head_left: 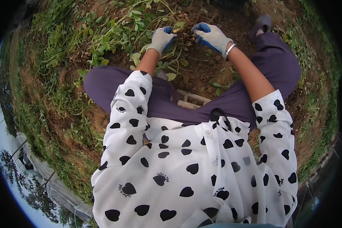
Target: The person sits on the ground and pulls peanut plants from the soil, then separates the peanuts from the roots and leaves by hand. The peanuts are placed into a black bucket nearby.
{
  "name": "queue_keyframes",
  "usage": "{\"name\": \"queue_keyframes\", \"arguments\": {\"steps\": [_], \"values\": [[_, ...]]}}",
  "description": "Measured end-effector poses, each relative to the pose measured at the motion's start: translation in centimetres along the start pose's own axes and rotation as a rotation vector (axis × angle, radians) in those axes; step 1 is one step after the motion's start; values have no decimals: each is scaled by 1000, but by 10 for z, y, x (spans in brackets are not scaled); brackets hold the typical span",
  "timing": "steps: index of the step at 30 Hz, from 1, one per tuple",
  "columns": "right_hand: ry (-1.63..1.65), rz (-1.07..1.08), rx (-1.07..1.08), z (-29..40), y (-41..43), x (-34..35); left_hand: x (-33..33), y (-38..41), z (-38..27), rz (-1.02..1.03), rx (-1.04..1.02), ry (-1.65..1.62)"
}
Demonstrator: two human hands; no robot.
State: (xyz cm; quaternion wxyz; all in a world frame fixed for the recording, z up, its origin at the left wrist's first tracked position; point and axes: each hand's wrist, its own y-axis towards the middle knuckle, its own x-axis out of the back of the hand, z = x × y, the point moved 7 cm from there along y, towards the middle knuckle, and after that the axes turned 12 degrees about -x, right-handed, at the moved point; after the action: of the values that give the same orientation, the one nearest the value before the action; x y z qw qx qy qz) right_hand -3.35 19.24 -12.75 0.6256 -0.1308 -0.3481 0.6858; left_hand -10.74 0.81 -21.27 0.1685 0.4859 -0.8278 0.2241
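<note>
My left hand (163, 39), in a pale knitted glove with a blue coated palm, is closed at the root end of an uprooted peanut plant (185, 36). A light peanut pod (176, 30) shows at its fingertips. Across the tangled roots is my right hand (212, 36), gloved the same way, its fingers curled beside the roots. Whether it pinches a pod is hidden by the glove. Leafy peanut stems (136, 21) spread out to the left of the roots, and more leaves hang below them.
Between my bent legs stands a low wooden stool or frame (192, 99), partly hidden. A dark rounded object (230, 2) is cut off at the top edge. Pulled peanut plants (79, 54) with pods lie at left on brown soil (199, 75). My shoe (260, 25) rests at upper right.
</note>
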Motion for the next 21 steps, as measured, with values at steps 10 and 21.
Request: {"name": "queue_keyframes", "arguments": {"steps": [10, 21], "values": [[-205, -35, 75, -4, 36, -36, -2, -21, -34, 7, -111, -117], [-525, -196, 20, 4, 14, -32, -10, -34, -84, 134, -440, 473]]}}
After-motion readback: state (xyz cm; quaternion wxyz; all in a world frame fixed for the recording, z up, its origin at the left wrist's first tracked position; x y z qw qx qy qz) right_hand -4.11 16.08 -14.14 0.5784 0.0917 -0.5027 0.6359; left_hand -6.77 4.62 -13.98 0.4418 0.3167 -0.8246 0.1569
